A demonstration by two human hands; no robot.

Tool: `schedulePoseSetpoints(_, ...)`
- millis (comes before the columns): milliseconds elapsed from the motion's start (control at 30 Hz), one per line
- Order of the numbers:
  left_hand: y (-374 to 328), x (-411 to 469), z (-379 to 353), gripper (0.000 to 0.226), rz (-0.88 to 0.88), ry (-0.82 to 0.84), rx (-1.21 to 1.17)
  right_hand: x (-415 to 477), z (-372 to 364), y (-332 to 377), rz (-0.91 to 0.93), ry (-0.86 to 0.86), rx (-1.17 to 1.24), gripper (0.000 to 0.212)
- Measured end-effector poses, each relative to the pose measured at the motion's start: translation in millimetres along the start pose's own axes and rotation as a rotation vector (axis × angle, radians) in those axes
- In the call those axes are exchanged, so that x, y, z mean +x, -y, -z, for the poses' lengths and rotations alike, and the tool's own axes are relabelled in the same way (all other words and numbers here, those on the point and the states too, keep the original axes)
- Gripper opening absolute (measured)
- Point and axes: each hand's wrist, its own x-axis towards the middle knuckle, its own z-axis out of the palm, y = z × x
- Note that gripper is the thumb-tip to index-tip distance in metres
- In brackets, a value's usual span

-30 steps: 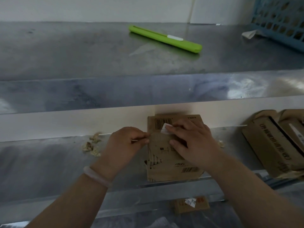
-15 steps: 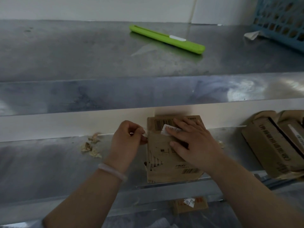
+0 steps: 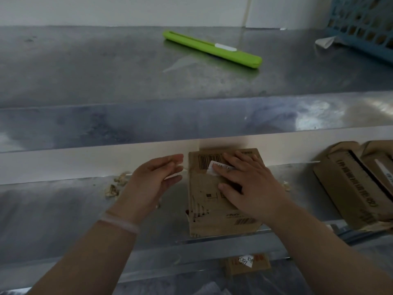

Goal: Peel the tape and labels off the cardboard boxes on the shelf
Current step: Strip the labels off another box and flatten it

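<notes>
A flattened brown cardboard box (image 3: 204, 222) with printed barcodes lies on the lower metal shelf (image 3: 53, 209). My right hand (image 3: 248, 184) presses flat on it, fingers spread, the fingertips by a small white label (image 3: 212, 168) that is partly lifted near the box's top. My left hand (image 3: 153, 179) hovers just left of the box, fingers extended and apart, holding nothing that I can make out. A pale bracelet circles the left wrist.
Torn tape scraps (image 3: 116, 186) lie on the shelf to the left. More cardboard boxes (image 3: 353, 188) sit at the right. On the upper shelf lie a green utility knife (image 3: 212, 50), a white scrap (image 3: 325, 41) and a blue basket (image 3: 365, 28). Another labelled box (image 3: 247, 264) sits below.
My left hand let go of the box's left edge, opened its fingers and drew slightly away. The right hand stayed pressed on the box by the label.
</notes>
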Motion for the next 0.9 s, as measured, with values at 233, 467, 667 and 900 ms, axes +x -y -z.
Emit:
schedulePoseSetpoints(233,-10,-6,12,0.013,-0.512,-0.116,0.85,-1,1,0,0.007,-0.013,-0.004,0.064)
schedulePoseSetpoints(467,3,-5,-9,0.017,-0.611,-0.212,0.754,-2,1,0,0.008,-0.024,0.007,0.064)
schedulePoseSetpoints(667,7,-10,-13,0.011,-0.364,-0.092,0.5,-2,-1,1,0.013,-0.048,0.015,0.061)
schedulePoseSetpoints(900,2,-2,-13,0.025,-0.599,0.016,0.888,-1,-1,1,0.017,-0.034,0.014,0.062)
